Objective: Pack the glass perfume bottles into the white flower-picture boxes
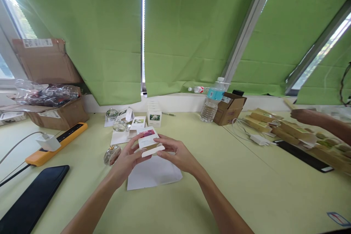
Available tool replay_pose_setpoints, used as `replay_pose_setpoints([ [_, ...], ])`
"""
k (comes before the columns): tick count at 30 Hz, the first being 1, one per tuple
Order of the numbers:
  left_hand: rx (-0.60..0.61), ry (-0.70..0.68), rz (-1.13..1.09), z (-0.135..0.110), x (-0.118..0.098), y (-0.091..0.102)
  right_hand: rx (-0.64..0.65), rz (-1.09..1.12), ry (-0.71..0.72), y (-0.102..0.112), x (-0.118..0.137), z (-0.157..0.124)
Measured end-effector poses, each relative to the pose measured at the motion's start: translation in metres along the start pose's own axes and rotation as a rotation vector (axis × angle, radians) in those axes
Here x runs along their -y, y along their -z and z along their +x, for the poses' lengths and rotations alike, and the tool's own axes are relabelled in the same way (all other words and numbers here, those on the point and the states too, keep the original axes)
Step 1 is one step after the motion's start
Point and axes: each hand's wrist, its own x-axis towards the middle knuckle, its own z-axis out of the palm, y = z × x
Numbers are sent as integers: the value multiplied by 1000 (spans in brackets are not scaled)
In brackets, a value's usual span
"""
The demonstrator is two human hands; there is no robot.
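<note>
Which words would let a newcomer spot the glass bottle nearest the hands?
On the pale green desk, find the loose white sheet. Beside the left hand sits a round glass bottle; two similar ones stand farther back.

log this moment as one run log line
left hand: white printed carton | right hand: same carton | near: glass bottle, white paper sheet
</note>
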Motion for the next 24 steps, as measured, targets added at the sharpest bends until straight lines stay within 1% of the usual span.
replay_pose_setpoints([
  [8,45,17,-80,-1,-4,0,-146,13,-13,-5,-7,1],
  [14,-22,-7,-37,-1,-2,-3,-170,52,46,-13,-9,2],
  [20,-37,-20,-31,-1,-4,-2,-197,6,116,-18,-7,2],
  [24,-62,-12,-30,-1,-4,-2,-233,-22,108,-19,-10,2],
])
